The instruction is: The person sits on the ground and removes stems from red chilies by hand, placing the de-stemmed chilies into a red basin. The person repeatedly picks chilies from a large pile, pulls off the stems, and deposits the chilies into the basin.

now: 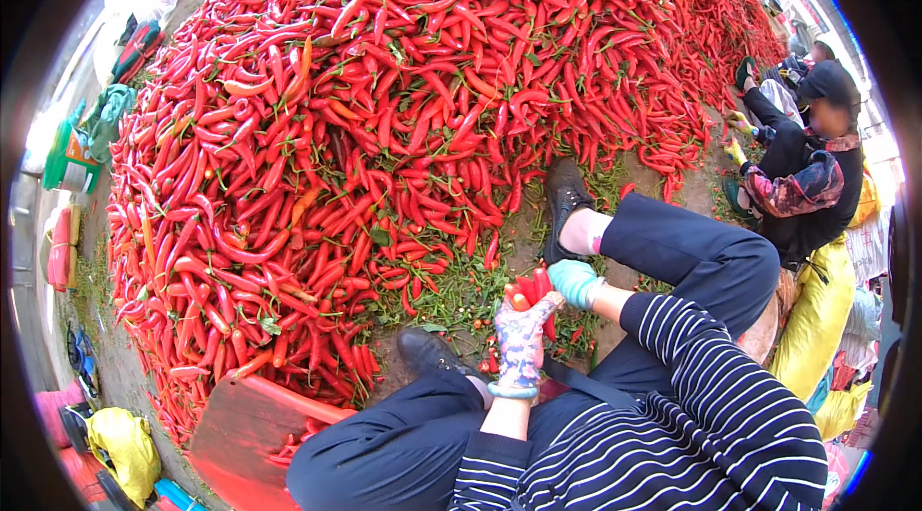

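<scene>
My left hand point(520, 338), in a patterned glove with a bracelet at the wrist, is closed around several red chili peppers point(531, 288) between my knees. Against the right side of these peppers is my right hand point(574, 283) in a turquoise glove; its fingertips are partly hidden, so its grip does not show. Green stems and leaves point(461, 295) litter the ground under and beyond my hands. A huge heap of red chili peppers point(403, 115) rises in front of me.
A red plastic container point(238, 432) with some peppers stands beside my left knee. To the right, a person point(807, 165) in gloves and a cap sits by the heap. Yellow sacks point(814, 324) lie behind that person. A green jug point(72, 161) is at the far left.
</scene>
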Demonstrator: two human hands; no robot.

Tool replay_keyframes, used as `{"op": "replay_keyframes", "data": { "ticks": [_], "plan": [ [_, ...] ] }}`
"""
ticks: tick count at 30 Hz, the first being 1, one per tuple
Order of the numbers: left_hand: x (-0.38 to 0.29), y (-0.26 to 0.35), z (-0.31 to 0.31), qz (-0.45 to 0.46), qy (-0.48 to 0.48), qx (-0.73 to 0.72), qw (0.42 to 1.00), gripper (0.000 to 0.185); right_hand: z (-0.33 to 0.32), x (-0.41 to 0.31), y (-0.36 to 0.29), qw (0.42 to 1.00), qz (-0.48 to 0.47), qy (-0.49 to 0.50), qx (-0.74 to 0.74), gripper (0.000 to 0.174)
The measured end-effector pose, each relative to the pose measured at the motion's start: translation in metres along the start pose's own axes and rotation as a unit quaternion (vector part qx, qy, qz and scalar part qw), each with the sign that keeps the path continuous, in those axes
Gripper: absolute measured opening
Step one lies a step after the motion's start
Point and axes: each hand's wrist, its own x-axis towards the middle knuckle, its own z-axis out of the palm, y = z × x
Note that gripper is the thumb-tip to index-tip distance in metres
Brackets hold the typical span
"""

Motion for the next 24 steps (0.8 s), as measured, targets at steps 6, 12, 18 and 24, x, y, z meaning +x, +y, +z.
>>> {"op": "replay_keyframes", "data": {
  "ticks": [6, 12, 18, 24],
  "plan": [
    [-0.005, -0.018, 0.005, -0.067, 0.012, 0.03, 0.997, 0.034, 0.018, 0.044, -0.026, 0.985, 0.051, 0.165, 0.011, 0.021],
    [0.008, -0.033, -0.014, -0.048, 0.159, -0.004, 0.986, 0.035, -0.012, 0.095, -0.038, 0.954, -0.186, 0.154, -0.176, 0.023],
    [0.027, -0.026, -0.019, 0.046, 0.214, -0.099, 0.971, 0.034, -0.05, 0.032, -0.038, 0.866, 0.048, -0.019, 0.497, 0.036],
    [0.022, -0.021, -0.01, 0.01, 0.049, 0.043, 0.998, 0.043, -0.08, -0.038, -0.044, 0.851, -0.025, 0.065, 0.521, 0.033]
  ]
}}
